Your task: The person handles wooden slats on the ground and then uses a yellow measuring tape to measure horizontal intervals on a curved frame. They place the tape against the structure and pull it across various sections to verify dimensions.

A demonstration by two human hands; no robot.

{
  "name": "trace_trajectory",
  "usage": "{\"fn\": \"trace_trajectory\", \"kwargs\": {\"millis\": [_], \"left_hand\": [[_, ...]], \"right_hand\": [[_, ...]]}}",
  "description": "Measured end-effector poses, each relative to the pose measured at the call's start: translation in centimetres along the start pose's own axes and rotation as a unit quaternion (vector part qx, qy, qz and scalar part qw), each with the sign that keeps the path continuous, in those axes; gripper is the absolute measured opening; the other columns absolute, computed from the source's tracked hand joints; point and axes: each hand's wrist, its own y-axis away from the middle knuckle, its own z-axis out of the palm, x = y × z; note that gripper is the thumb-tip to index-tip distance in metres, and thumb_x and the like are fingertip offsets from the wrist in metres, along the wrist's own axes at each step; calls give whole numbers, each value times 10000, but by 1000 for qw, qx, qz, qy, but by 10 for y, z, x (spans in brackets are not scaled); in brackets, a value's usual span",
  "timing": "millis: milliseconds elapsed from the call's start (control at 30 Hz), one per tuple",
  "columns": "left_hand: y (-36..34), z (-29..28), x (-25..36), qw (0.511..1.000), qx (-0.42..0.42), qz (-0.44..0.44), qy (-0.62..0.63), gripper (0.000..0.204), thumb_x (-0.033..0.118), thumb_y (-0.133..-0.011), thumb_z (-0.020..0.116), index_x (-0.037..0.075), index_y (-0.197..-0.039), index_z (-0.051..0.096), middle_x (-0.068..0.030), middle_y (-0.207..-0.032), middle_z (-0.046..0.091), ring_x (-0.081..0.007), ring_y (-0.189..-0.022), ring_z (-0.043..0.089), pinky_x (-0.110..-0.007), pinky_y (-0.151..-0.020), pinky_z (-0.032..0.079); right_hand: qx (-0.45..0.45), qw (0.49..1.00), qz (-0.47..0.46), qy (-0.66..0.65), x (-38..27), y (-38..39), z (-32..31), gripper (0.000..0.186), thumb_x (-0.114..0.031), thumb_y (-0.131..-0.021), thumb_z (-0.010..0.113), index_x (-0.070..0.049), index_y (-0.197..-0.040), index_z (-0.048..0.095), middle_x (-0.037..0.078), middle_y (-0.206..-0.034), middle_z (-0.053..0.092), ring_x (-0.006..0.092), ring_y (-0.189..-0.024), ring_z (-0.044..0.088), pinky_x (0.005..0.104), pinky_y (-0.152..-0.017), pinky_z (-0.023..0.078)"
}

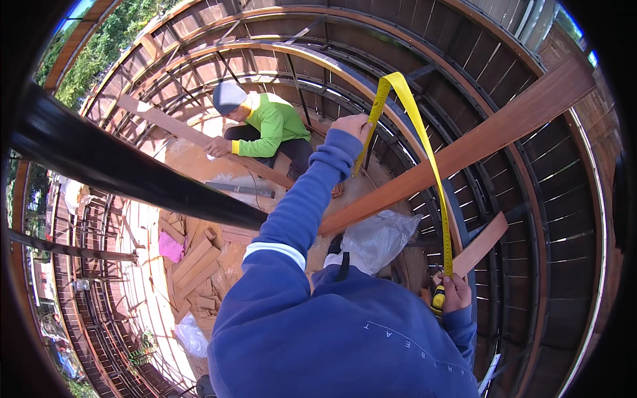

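Observation:
My left hand (350, 127) is raised, its fingers closed on the yellow tape-measure blade (421, 139), which arches up and hangs down to my right. My right hand (455, 292) grips the yellow-and-black tape-measure case (438, 298) beside a short reddish board (483, 242). A long reddish plank (491, 126) slopes behind the blade from upper right toward the centre. A curved rail (358, 76) runs beneath the tape.
A crouching co-worker (269, 132) in green handles a pale plank (162, 119). A black tube (119, 159) crosses the left. Below lie cut boards (196, 265), a pink cloth (171, 247) and plastic sheeting (381, 242). Curved slatted tiers (544, 219) surround me.

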Motion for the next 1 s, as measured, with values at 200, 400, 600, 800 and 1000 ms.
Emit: {"fn": "trace_trajectory", "kwargs": {"millis": [200, 400, 600, 800, 1000], "left_hand": [[-53, 83, -82, 996, -75, 1, 41, 194, 257, -897, 620, 69, -907, 669, -165, -851, 671, -382, -801, 647, -458, -716, 525], [-99, 142, -126, 988, -151, -26, 22, 203, 284, -901, 620, 91, -931, 676, -163, -896, 694, -385, -850, 663, -478, -768, 534], [-122, 160, -141, 985, -169, -33, 17, 218, 295, -903, 619, 91, -959, 671, -195, -863, 696, -408, -827, 672, -503, -763, 540], [-129, 157, -153, 983, -181, -37, 9, 234, 305, -906, 611, 90, -976, 666, -200, -853, 696, -417, -828, 673, -513, -756, 542], [-132, 148, -148, 981, -187, -48, 17, 246, 316, -898, 614, 87, -968, 672, -211, -861, 693, -415, -835, 672, -512, -767, 542]], "right_hand": [[63, 994, 50, 80, -7, -51, 62, 224, -151, -965, 543, 26, -911, 669, 49, -709, 607, 107, -705, 549, 284, -642, 441], [105, 987, 106, 66, -15, -94, 115, 237, -158, -971, 545, 20, -935, 697, 15, -741, 609, 86, -688, 532, 258, -636, 426], [127, 978, 137, 93, -26, -116, 135, 237, -155, -968, 548, 20, -951, 706, 13, -770, 630, 84, -706, 545, 246, -651, 432], [152, 977, 125, 77, -31, -125, 152, 239, -186, -937, 576, 6, -935, 717, 86, -717, 655, 130, -705, 610, 298, -675, 482], [133, 981, 128, 55, -35, -126, 157, 247, -179, -948, 563, 17, -941, 713, 70, -735, 655, 117, -721, 593, 288, -681, 471]]}}
